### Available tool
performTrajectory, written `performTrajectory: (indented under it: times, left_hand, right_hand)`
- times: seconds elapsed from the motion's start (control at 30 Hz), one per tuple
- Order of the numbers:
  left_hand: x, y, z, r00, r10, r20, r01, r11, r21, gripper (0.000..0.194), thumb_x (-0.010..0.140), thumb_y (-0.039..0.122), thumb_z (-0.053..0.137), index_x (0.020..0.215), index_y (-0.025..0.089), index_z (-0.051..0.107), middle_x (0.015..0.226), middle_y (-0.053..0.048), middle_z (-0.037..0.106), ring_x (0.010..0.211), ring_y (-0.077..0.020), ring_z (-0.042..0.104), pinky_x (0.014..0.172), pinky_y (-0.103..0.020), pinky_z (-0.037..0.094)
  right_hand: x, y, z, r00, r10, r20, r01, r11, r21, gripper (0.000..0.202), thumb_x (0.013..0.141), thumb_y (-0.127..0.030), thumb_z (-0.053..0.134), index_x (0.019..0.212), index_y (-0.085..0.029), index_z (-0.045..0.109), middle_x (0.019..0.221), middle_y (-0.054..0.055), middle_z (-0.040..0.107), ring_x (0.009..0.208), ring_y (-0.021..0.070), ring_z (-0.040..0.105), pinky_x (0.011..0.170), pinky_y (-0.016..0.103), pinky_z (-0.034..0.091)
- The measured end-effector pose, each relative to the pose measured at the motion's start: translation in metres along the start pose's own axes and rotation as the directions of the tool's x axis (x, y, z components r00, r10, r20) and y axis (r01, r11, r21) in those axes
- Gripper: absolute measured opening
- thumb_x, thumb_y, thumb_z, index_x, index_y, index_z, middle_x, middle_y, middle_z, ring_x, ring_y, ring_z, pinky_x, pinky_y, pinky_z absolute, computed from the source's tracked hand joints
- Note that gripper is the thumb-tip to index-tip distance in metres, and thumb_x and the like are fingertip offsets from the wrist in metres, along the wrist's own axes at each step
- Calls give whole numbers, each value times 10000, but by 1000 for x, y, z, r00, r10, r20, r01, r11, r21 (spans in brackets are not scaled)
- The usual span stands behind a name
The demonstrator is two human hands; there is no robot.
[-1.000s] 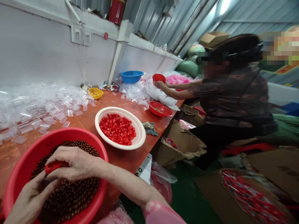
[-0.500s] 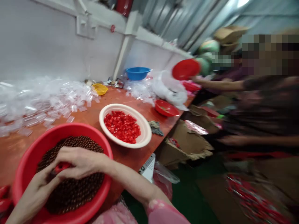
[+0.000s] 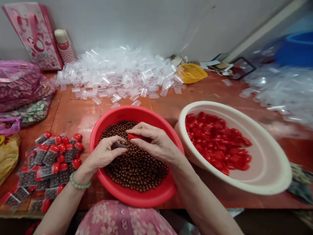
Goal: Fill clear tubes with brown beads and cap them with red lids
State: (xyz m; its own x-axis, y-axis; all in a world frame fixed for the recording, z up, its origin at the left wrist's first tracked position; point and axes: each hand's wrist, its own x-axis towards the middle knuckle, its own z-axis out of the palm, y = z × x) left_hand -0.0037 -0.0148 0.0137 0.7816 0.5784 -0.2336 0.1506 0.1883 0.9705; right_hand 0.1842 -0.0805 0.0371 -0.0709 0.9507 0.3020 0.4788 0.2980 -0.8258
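Observation:
Both hands are over a red basin [image 3: 137, 200] of small brown balls [image 3: 137, 176]. Between the thumb and fingers of my left hand [image 3: 107, 151] is a small clear plastic container [image 3: 123, 143], mostly hidden, with brown balls at its mouth. My right hand [image 3: 156, 142] pinches a red cap [image 3: 133, 136] just to the right of that mouth; the two look slightly apart. Right of the basin, a cream bowl [image 3: 274, 169] holds many loose red caps [image 3: 217, 143]. On the left lies a heap of filled containers with red caps [image 3: 51, 156].
A pile of empty clear containers [image 3: 122, 71] lies along the wall beside a yellow basket [image 3: 193, 73]. Filled plastic bags [image 3: 19, 85], a pink carrier bag [image 3: 34, 36] and a flask [image 3: 64, 45] stand at left. A blue basin [image 3: 295, 50] is at far right.
The view has swung left, bringing the capped heap into sight and the co-worker out of it. My hands, earlier close together over the balls, now show the container's open mouth and the cap separately.

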Motion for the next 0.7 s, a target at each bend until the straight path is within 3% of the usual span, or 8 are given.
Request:
performTrajectory:
  times: [0.23, 0.5, 0.7]
  left_hand:
    - [2, -3, -3, 999, 42, 17, -40, 996, -74, 215, 773, 296, 683, 916, 138, 653, 833, -11, 645, 821, -148, 579, 821, -273, 442]
    - [-1, 1, -5, 999, -34, -39, 24, 974, -225, 226, 749, 274, 700, 926, 158, 620, 839, -8, 640, 787, -118, 594, 786, -259, 450]
    - [-3, 1, -6, 999, -41, 1, 38, 923, -383, 295, 700, 187, 733, 963, 155, 603, 878, -8, 652, 825, -111, 619, 835, -271, 461]
  right_hand:
    - [9, -5, 12, 992, -103, 76, 108, 992, -62, 214, 899, -214, 589, 1078, -214, 706, 913, 55, 676, 827, 147, 650, 746, 291, 538]
    - [-5, 4, -11, 996, 40, 77, -30, 992, -125, 152, 865, -242, 647, 996, -215, 720, 872, 48, 691, 785, 154, 654, 707, 289, 537]
    - [4, 1, -3, 993, 116, -33, -116, 993, 11, 196, 857, -245, 652, 1042, -241, 716, 971, 47, 716, 889, 170, 671, 817, 325, 548]
